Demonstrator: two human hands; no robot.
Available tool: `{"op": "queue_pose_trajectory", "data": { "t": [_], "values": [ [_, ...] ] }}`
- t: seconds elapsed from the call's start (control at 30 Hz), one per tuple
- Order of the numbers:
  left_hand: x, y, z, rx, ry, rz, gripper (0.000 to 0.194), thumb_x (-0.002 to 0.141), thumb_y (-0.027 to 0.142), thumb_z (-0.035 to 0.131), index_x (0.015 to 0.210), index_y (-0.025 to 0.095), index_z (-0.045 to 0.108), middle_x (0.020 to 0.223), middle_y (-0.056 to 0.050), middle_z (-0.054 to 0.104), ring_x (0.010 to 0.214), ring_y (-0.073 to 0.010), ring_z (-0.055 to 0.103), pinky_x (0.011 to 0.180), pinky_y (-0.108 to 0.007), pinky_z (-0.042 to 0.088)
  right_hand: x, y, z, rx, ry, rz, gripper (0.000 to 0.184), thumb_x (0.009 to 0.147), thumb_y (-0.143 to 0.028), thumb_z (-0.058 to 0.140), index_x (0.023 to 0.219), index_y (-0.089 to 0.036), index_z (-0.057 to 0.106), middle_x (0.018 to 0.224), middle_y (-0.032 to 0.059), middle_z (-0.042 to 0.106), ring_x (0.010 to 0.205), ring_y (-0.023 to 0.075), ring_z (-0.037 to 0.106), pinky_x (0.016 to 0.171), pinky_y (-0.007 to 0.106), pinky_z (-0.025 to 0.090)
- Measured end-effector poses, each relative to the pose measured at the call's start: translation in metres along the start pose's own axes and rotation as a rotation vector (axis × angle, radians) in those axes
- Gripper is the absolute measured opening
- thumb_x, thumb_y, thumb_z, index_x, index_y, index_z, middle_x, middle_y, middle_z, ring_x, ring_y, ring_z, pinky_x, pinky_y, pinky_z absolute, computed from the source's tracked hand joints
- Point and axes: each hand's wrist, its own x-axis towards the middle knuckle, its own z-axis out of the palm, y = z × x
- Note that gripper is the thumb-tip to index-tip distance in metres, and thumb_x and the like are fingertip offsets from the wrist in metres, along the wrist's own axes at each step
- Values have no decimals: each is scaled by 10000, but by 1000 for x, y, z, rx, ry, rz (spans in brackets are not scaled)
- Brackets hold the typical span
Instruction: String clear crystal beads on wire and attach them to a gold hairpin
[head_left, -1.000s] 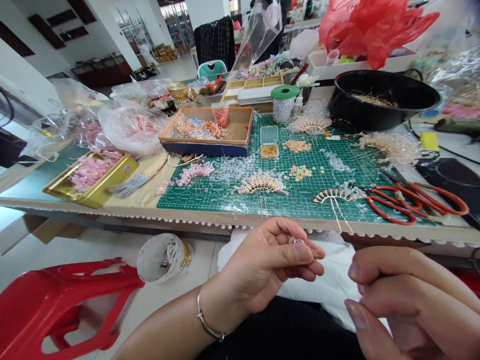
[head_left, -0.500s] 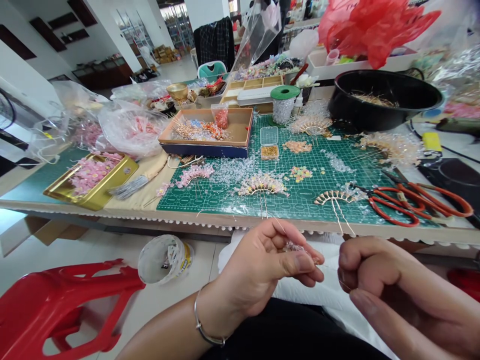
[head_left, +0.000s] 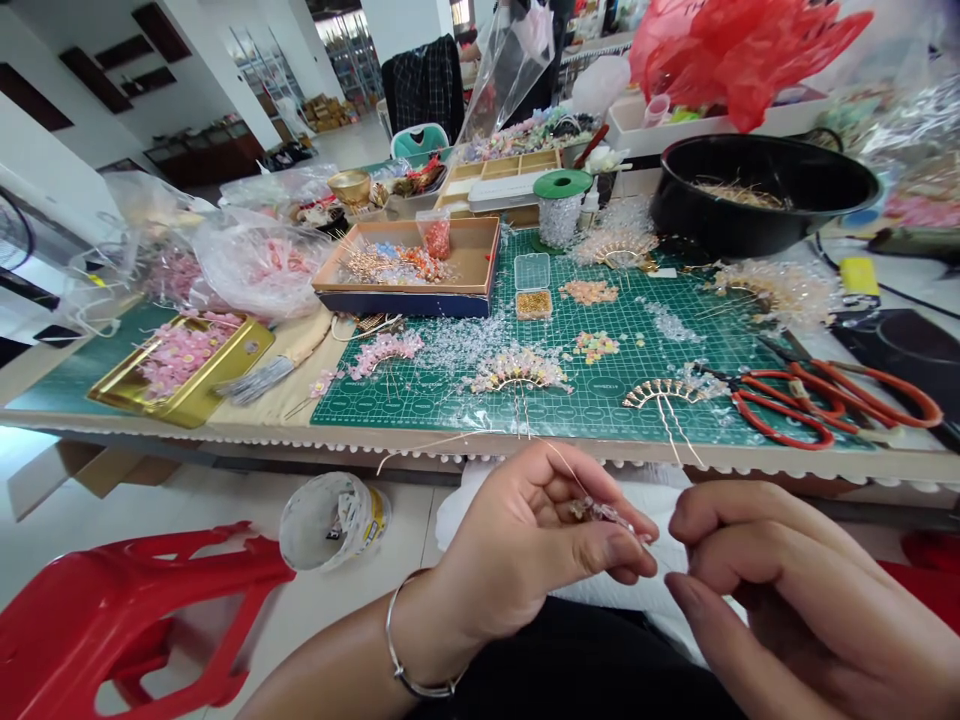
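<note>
My left hand (head_left: pixel 517 540) is closed, pinching a small wired cluster of clear beads (head_left: pixel 600 512) between thumb and fingers. A thin wire (head_left: pixel 564 462) arcs up from that cluster over the index finger. Close to its right, my right hand (head_left: pixel 757 580) has curled fingers with the thumb near them; anything between the tips is too fine to make out. On the green cutting mat (head_left: pixel 450 410) beyond lie a beaded hair comb (head_left: pixel 521 375), a pink-flowered one (head_left: pixel 386 350) and a bare gold comb (head_left: pixel 667 392) with two long prongs.
Red-handled pliers (head_left: pixel 787 400) lie at the mat's right, below a black basin (head_left: pixel 765 190). An open box (head_left: pixel 420 300), a gold tin (head_left: pixel 187 400) of pink flowers and a bead spool (head_left: pixel 561 210) stand around. A red stool (head_left: pixel 142 610) and a bucket (head_left: pixel 330 525) are on the floor.
My right hand has shifted slightly left, nearer the left hand, and its thumb has lifted. The bead cluster shows more, and a long wire end now extends left along the table edge.
</note>
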Motion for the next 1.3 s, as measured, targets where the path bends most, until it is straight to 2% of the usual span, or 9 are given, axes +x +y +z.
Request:
{"op": "queue_pose_trajectory", "data": {
  "t": [0.17,0.3,0.43,0.57,0.77,0.97,1.1,1.3],
  "values": [
    [0,1,3,-18,-4,-4,251,757,102,847,910,137,651,862,-34,775,698,-112,752,656,-182,592,-1,2,-1,-52,23,-24,152,901,-112,571,867,-255,535,958,40,551,850,170,619,647,247,522],
    [0,1,5,-53,15,-77,176,810,175,806,911,128,670,908,-71,785,724,-140,765,650,-188,588,-1,5,-4,-13,25,35,135,932,-179,582,840,-260,526,931,22,550,859,159,601,655,220,507],
    [3,1,4,-77,40,-104,129,805,137,792,888,121,695,929,-78,786,740,-136,766,670,-188,596,-4,9,-6,43,-5,120,175,963,-258,591,804,-269,518,916,-1,563,839,136,606,674,170,508],
    [5,-2,3,-99,67,-100,87,799,103,791,846,115,718,858,-37,761,736,-121,761,666,-171,598,-7,13,-7,114,-39,183,190,983,-296,585,801,-280,529,902,-15,572,803,119,625,661,134,515],
    [6,-4,5,-103,50,-116,108,793,114,795,862,114,711,770,-23,737,681,-115,748,615,-163,589,-7,18,-5,222,-44,238,194,981,-304,599,796,-279,545,896,-8,593,826,138,652,679,157,542],
    [5,-4,6,-80,55,-66,164,787,103,796,838,136,644,780,-25,749,694,-121,747,623,-171,580,-4,12,-6,138,-3,148,179,949,-246,599,784,-272,536,867,-19,573,773,108,624,673,125,523],
    [5,-3,7,-75,83,-48,167,781,96,800,832,140,647,796,-16,740,703,-113,743,626,-169,578,-1,9,-5,40,28,76,161,920,-208,609,792,-268,532,867,-4,572,789,128,612,658,151,521],
    [5,-2,5,-69,89,-28,150,774,104,805,826,130,667,760,-21,726,685,-113,732,607,-171,574,3,10,-2,103,-15,141,191,964,-246,571,781,-274,522,843,-11,587,717,119,653,591,146,544]
  ]
}}
